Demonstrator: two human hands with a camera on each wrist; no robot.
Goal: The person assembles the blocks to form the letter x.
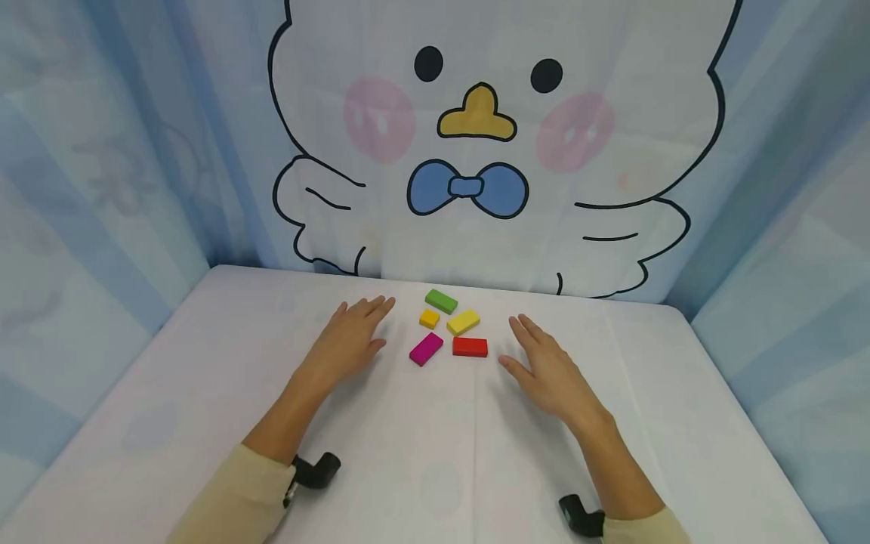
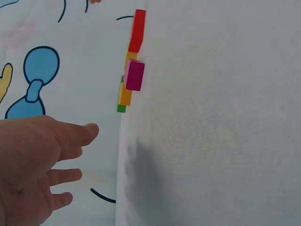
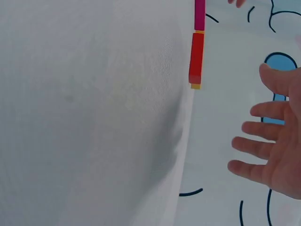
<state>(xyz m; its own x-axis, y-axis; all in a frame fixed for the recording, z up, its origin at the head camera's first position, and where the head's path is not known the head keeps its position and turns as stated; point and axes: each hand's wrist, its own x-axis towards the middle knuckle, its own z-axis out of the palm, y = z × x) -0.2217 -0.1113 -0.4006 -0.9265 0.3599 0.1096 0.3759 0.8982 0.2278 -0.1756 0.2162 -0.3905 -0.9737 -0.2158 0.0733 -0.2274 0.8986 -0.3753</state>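
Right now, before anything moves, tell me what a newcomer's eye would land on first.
Probably the big cartoon with the blue bow tie, on the curtain behind the table. Next, five bright blocks, loosely clustered toward the table's far edge. The left hand and right hand flank them, touching none.

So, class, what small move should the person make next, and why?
Probably bring the right hand inward and pinch the red block: it lies nearest that hand's thumb, and the hand's fingers are extended, holding nothing.
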